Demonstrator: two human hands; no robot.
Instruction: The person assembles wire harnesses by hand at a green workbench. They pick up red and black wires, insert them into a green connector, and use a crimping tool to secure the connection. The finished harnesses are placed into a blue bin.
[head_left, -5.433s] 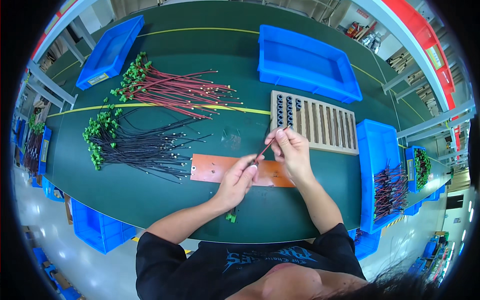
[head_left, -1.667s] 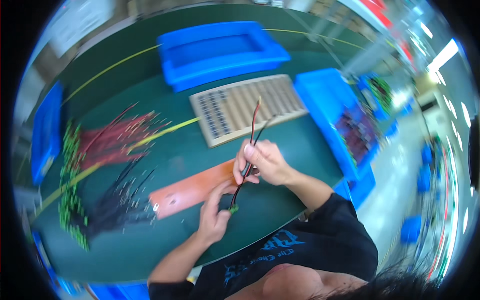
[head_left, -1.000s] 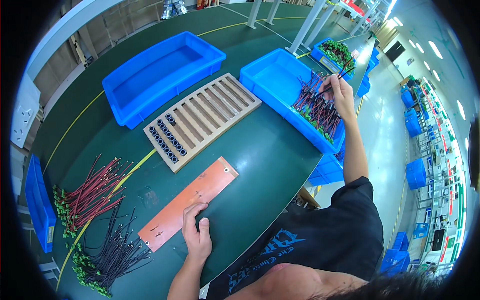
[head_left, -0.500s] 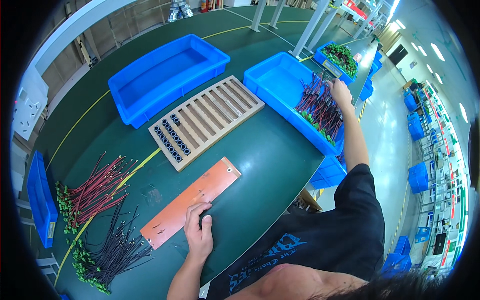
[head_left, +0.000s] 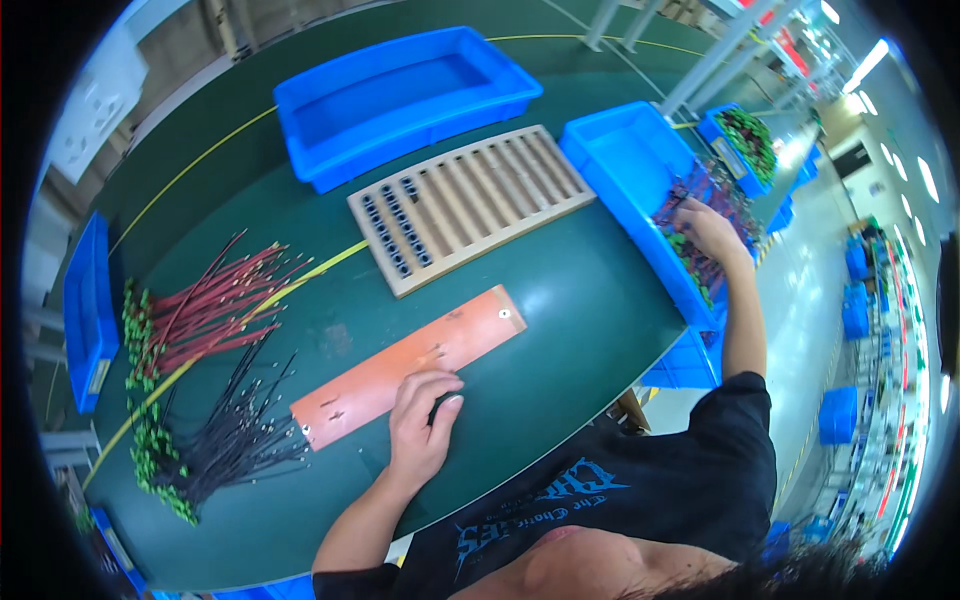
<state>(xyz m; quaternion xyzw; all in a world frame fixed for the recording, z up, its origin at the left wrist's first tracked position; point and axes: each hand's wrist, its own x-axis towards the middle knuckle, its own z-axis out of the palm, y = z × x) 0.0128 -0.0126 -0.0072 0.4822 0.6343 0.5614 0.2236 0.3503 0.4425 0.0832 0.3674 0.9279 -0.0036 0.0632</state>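
Note:
My left hand (head_left: 425, 425) rests on the green table with its fingers loosely bent and its thumb apart, holding nothing. Its fingertips lie at the near edge of a long orange board (head_left: 405, 368). Over on the right, my right hand (head_left: 708, 230) reaches into a blue bin (head_left: 620, 150) above a pile of red and black wires with green connectors (head_left: 715, 195). Its fingers are bent together at the wires, and what they grip is too small to make out. Left of that bin lies a slotted wooden tray (head_left: 480, 195), with black cylindrical parts (head_left: 398, 228) in its leftmost slots.
Red wires (head_left: 215, 310) and black wires (head_left: 235, 435) with green ends lie in bunches at the left. Behind the tray stands a large blue bin (head_left: 400, 110). A narrow blue bin (head_left: 90, 315) is at the far left; another with green parts (head_left: 745, 145) stands at the right.
My right hand has moved from the far side of the wire pile toward the middle of the bin. The view has shifted; my left hand stays by the orange board.

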